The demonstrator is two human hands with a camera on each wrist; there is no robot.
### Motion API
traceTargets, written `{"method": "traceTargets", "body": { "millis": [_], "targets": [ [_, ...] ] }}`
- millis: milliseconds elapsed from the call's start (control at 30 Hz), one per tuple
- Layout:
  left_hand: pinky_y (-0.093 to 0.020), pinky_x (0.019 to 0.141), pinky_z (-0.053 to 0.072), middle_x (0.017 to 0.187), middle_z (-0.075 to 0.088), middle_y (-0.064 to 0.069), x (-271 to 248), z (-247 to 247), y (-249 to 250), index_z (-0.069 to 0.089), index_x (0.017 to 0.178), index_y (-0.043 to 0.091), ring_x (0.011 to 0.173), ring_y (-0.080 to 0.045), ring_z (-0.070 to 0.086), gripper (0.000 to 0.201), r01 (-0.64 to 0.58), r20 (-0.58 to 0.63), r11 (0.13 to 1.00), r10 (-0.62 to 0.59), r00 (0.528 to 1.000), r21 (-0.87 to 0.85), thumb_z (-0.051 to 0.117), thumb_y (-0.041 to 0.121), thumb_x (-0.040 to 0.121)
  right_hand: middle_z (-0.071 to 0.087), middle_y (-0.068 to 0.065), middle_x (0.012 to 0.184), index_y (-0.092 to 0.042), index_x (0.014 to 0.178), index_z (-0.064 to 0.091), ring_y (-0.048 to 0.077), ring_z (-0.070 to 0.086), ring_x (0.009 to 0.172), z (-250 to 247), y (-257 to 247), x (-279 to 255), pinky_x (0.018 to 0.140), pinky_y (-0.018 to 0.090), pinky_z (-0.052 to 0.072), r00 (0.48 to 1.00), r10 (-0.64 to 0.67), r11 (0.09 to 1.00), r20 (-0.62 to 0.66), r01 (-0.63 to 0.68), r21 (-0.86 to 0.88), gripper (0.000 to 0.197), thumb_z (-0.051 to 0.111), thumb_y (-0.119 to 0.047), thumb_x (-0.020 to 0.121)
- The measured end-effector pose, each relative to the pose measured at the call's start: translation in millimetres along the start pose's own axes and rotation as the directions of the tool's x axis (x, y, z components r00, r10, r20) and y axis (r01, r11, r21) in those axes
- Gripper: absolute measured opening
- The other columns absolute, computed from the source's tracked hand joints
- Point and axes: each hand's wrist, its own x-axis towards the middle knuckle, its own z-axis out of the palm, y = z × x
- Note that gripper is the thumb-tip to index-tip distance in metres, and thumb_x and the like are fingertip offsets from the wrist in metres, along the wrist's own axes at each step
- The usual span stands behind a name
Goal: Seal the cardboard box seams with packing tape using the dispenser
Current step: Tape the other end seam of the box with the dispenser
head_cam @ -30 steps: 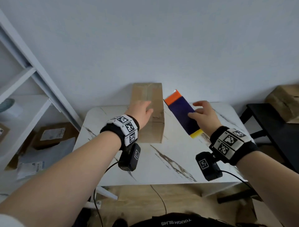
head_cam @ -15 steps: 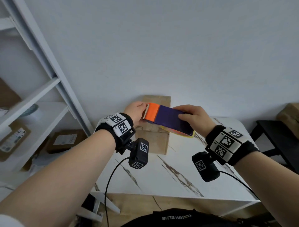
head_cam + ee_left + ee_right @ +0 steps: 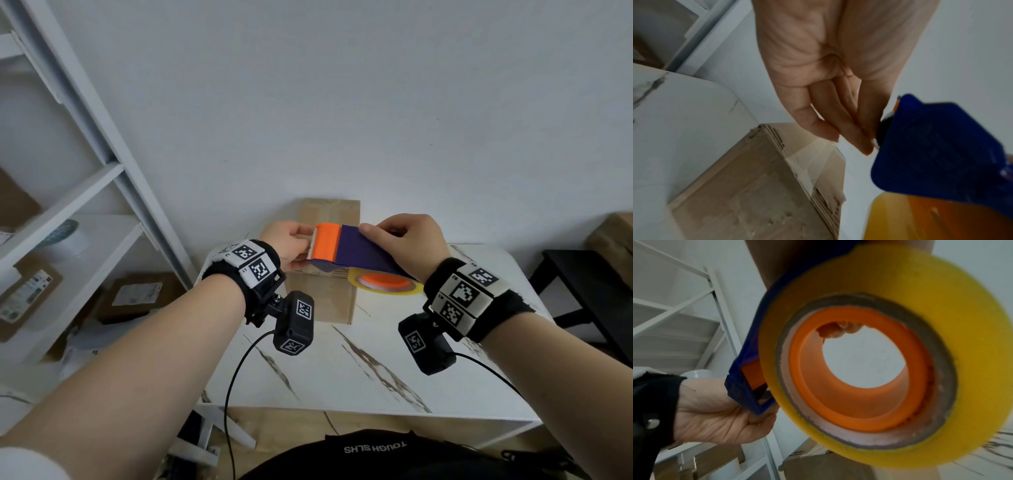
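Note:
A brown cardboard box [image 3: 323, 298] stands at the back of the white marble table [image 3: 376, 359], its top seam running away from me. Above it I hold the tape dispenser [image 3: 356, 248], blue with an orange cutter end and a yellow tape roll [image 3: 385, 286] underneath. My right hand [image 3: 387, 236] grips the blue body from above. My left hand [image 3: 306, 248] pinches the orange cutter end. In the left wrist view the left fingers [image 3: 851, 129] meet the dispenser's [image 3: 931, 154] toothed edge above the box [image 3: 766, 186]. The right wrist view fills with the tape roll [image 3: 890, 280]; whether tape is between the left fingers is hidden.
A white slanted shelf unit [image 3: 85, 205] with parcels stands to the left of the table. At the right there is a black side table [image 3: 589, 281], with another brown box [image 3: 613, 236] behind it. Wrist-camera cables hang over the table's near edge.
My right hand lifted the dispenser off the table and brought it over the box. My left hand left the box top and took the orange end. Little has moved in the last half second.

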Motion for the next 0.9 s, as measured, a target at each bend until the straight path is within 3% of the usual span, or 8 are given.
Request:
{"method": "traceTargets", "body": {
  "millis": [200,333,467,567,700,800,900],
  "targets": [
    [-0.02,0.058,0.057,0.076,0.064,-0.005,-1,-14,1,0.059,0.107,0.01,0.068,-0.014,0.064,0.03,-0.043,-0.003,0.998,0.043,0.999,0.052,0.05,-0.01,0.087,0.067,0.005,0.07,-0.01,0.071,0.071,0.018,0.059,0.068,2,1,0,0.062,0.027,0.045,1.0,-0.012,0.999,0.02,0.013,-0.035,0.038,0.065,-0.046,0.082],
    [-0.026,0.065,0.058,0.078,0.065,-0.008,0,-17,-4,0.061,0.106,0.006,0.07,-0.018,0.065,0.029,-0.036,-0.033,0.997,0.038,0.999,0.065,0.054,-0.011,0.084,0.064,-0.003,0.067,-0.019,0.068,0.068,0.013,0.058,0.067,8,0,0,0.058,0.021,0.043,0.998,-0.012,0.996,0.056,0.017,-0.086,0.031,0.064,-0.047,0.081],
    [-0.022,0.057,0.058,0.074,0.065,-0.009,-1,-18,-12,0.062,0.103,0.004,0.063,-0.016,0.065,0.026,-0.037,-0.045,0.994,0.042,0.998,0.105,0.058,-0.01,0.081,0.064,-0.004,0.068,-0.027,0.062,0.063,0.015,0.06,0.072,15,1,-3,0.066,0.03,0.049,0.997,0.018,0.985,0.082,-0.003,-0.172,0.031,0.061,-0.052,0.081],
    [-0.023,0.065,0.056,0.074,0.065,-0.008,1,-20,-20,0.062,0.106,0.002,0.064,-0.017,0.064,0.028,-0.024,-0.042,0.993,0.029,0.999,0.117,0.062,-0.008,0.08,0.063,-0.005,0.069,-0.028,0.062,0.061,0.016,0.061,0.075,18,3,-4,0.071,0.033,0.051,0.994,0.036,0.98,0.101,-0.015,-0.201,0.031,0.061,-0.053,0.08],
    [-0.012,0.048,0.053,0.076,0.063,-0.013,3,-51,-25,0.057,0.101,0.001,0.045,-0.008,0.066,0.025,-0.021,-0.108,0.999,0.024,0.994,0.028,0.066,-0.007,0.079,0.066,-0.001,0.072,-0.017,0.071,0.068,0.018,0.062,0.074,10,8,-5,0.069,0.033,0.051,0.992,0.06,0.961,0.107,-0.028,-0.277,0.04,0.06,-0.055,0.079],
    [-0.011,0.054,0.054,0.078,0.066,-0.011,4,-66,-26,0.058,0.09,0.004,0.048,-0.004,0.067,0.016,-0.032,-0.109,0.995,0.042,0.993,0.094,0.068,-0.003,0.08,0.066,0.0,0.073,-0.015,0.073,0.07,0.019,0.061,0.074,8,10,-4,0.067,0.032,0.05,0.994,0.053,0.949,0.094,-0.02,-0.316,0.042,0.059,-0.056,0.08],
    [-0.015,0.059,0.053,0.08,0.069,-0.007,9,-66,-29,0.059,0.094,0.007,0.054,-0.003,0.068,0.018,-0.012,-0.114,0.992,0.026,0.993,0.123,0.07,0.003,0.08,0.064,-0.001,0.071,-0.017,0.07,0.069,0.019,0.06,0.075,9,8,0,0.066,0.031,0.048,0.995,0.05,0.945,0.091,-0.017,-0.327,0.041,0.059,-0.056,0.079]
  ]
}}
